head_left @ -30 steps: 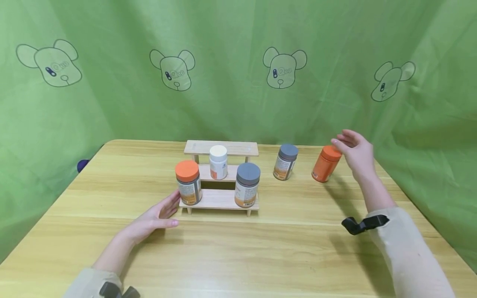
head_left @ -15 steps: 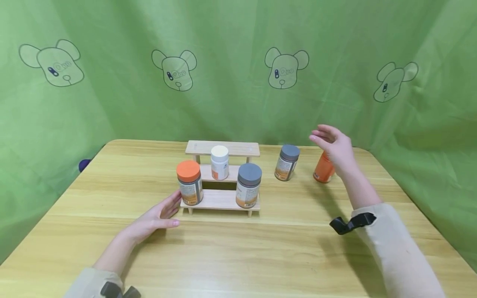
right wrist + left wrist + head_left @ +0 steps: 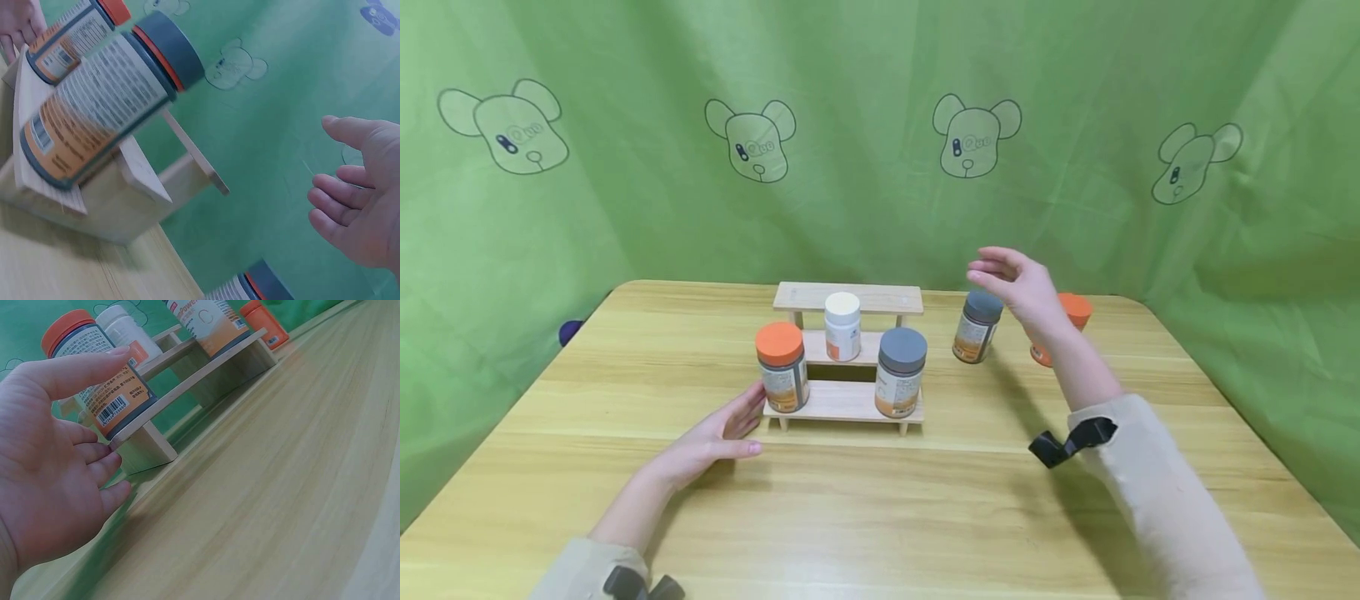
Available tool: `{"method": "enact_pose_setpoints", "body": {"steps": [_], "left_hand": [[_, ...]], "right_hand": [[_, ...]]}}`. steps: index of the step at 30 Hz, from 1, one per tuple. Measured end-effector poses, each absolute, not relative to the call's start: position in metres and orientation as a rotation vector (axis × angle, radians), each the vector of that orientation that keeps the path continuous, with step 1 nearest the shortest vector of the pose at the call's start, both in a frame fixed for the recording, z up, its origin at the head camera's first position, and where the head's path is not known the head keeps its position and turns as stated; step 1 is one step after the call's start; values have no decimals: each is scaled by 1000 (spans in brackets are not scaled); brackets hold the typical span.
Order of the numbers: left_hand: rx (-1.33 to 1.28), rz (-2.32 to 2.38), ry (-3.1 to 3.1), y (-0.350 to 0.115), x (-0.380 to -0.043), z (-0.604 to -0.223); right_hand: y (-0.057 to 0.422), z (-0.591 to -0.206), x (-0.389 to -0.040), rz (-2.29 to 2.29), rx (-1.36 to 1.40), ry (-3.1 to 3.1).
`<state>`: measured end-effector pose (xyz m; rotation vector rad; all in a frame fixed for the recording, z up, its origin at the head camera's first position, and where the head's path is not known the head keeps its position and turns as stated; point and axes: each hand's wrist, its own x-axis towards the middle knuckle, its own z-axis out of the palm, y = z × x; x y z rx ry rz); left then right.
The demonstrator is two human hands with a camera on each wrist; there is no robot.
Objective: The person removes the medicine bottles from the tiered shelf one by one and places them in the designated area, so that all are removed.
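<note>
My left hand (image 3: 711, 440) rests beside the left end of a small tiered wooden shelf (image 3: 842, 402), relaxed fingertips at its lower step and thumb apart. On that step stand an orange-lidded jar (image 3: 783, 387) and a grey-lidded jar (image 3: 898, 390). A white bottle (image 3: 842, 335) is on the middle step. My right hand (image 3: 1028, 292), holding nothing, hovers over another grey-lidded jar (image 3: 973, 337) on the table, overlapping its lid in the head view. The right wrist view shows its fingers (image 3: 337, 199) loosely bent and thumb apart.
An orange bottle (image 3: 1075, 308) stands on the wooden table (image 3: 880, 517) at the right, partly hidden by my right forearm. Green curtain (image 3: 865, 225) printed with bear heads encloses the back and sides. Something round and purple (image 3: 570, 332) shows past the left table edge.
My right hand has moved left, from beside the orange bottle's lid, across it, to above the grey-lidded jar on the table. The left hand and the shelf have stayed put.
</note>
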<state>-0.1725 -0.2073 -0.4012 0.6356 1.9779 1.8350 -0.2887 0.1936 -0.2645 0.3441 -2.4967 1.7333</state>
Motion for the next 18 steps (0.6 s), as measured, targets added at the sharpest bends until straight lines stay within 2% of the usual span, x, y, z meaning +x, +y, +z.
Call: {"method": "enact_pose_setpoints", "body": {"steps": [18], "left_hand": [[651, 1838, 1987, -207, -173, -400]], "right_hand": [[134, -259, -288, 1803, 651, -2556]]}}
